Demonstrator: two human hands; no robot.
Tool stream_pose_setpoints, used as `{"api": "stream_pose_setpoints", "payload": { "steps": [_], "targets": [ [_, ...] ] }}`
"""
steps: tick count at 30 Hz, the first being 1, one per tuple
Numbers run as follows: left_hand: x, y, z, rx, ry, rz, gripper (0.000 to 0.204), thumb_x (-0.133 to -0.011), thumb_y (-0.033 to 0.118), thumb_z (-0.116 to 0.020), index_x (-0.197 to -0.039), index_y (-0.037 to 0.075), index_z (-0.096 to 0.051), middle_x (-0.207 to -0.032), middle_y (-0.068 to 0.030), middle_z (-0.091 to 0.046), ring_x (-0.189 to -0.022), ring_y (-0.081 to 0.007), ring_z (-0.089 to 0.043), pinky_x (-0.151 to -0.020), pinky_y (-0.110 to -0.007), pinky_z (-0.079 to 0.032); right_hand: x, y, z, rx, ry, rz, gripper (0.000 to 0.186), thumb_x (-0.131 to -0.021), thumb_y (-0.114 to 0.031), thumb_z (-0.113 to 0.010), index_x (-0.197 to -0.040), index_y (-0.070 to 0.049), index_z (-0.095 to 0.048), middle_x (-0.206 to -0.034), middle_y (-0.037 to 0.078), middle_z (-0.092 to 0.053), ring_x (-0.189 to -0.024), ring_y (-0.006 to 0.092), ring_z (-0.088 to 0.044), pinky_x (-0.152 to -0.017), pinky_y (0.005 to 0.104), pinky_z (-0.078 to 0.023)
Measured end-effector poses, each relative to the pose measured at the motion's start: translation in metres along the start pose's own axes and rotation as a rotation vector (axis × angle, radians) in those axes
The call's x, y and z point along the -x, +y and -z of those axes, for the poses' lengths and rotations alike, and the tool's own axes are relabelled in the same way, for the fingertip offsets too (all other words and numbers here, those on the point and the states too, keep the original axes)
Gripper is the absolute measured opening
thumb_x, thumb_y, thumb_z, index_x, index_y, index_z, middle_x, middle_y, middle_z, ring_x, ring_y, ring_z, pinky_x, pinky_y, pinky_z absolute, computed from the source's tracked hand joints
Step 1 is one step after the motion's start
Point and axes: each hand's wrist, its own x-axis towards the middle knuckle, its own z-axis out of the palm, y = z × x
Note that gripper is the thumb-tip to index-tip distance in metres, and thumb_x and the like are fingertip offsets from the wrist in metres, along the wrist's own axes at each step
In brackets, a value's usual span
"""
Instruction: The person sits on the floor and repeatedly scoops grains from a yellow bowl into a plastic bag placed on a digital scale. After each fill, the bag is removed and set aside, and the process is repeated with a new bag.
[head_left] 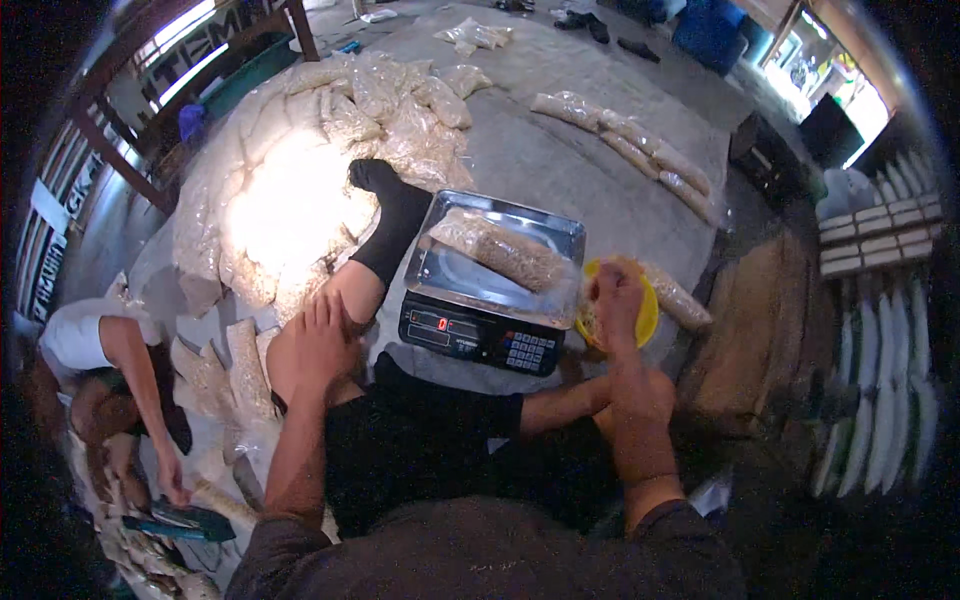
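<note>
My left hand [322, 338] lies on my bent left leg just below the knee, fingers spread and holding nothing. At the right, my right hand [618, 290] is over a yellow bowl [650, 318], its fingers curled and blurred; whatever they hold is hidden. Between my legs stands a digital scale [478, 335] with a lit red display and a keypad. On its steel tray [450, 275] lies a clear plastic bag [500, 252] filled with small beige pieces, slanting down to the right, apart from both hands.
A large heap of filled bags [370, 110] covers the floor at the far left. More bags [630, 145] lie in a row at the far right. Brown cardboard [745, 330] and long whitish packs [885, 390] are at right. Another person [110, 370] crouches at left, reaching toward a dark green object [185, 525].
</note>
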Motion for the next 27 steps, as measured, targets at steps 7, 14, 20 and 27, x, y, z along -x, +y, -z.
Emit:
{"api": "stream_pose_setpoints", "payload": {
  "steps": [7, 14, 20, 27],
  "targets": [
    [0.073, 0.120, 0.007, 0.467, -0.504, -0.001, 0.101, -0.088, 0.057, -0.068, -0.156, -0.002, -0.022, -0.160, -0.0359, -0.018, -0.150, -0.0520, -0.014, -0.117, -0.067, -0.020, -0.030, 0.025, 0.055, 0.183, 0.173, 0.118, 0.041, -0.098, -0.043, -0.065, -0.104, -0.003, -0.067, -0.093, 0.015, -0.069, -0.087, 0.0280, -0.067, -0.079, 0.0398, -0.052],
    [0.090, 0.263, -0.011, 0.339, -1.013, -0.421, 0.121, -0.085, 0.089, -0.036, -0.161, 0.010, 0.016, -0.164, -0.0306, 0.020, -0.151, -0.0468, 0.024, -0.113, -0.072, 0.011, -0.026, 0.027, 0.067, 0.549, -0.231, -0.143, 0.053, -0.092, -0.044, -0.070, -0.124, -0.003, -0.066, -0.114, 0.024, -0.071, -0.108, 0.0381, -0.068, -0.097, 0.0456, -0.052],
    [0.040, 0.267, 0.010, 0.282, -1.144, -0.656, 0.123, -0.086, 0.084, -0.044, -0.159, 0.010, 0.021, -0.164, -0.0324, 0.016, -0.152, -0.0502, 0.015, -0.121, -0.062, 0.003, -0.027, 0.031, 0.080, 0.491, -0.431, -0.179, 0.050, -0.094, -0.034, -0.069, -0.131, -0.001, -0.061, -0.120, 0.025, -0.069, -0.112, 0.0386, -0.067, -0.097, 0.0442, -0.053],
    [-0.064, 0.351, 0.110, 0.724, -1.070, -0.566, 0.061, -0.095, 0.050, -0.059, -0.127, -0.002, -0.053, -0.124, -0.0306, -0.058, -0.117, -0.0498, -0.056, -0.094, -0.050, -0.049, -0.031, 0.049, 0.082, 0.485, -0.393, -0.135, 0.048, -0.093, -0.030, -0.072, -0.130, -0.001, -0.062, -0.113, 0.020, -0.072, -0.102, 0.0314, -0.071, -0.092, 0.0397, -0.055]
  ]
}}
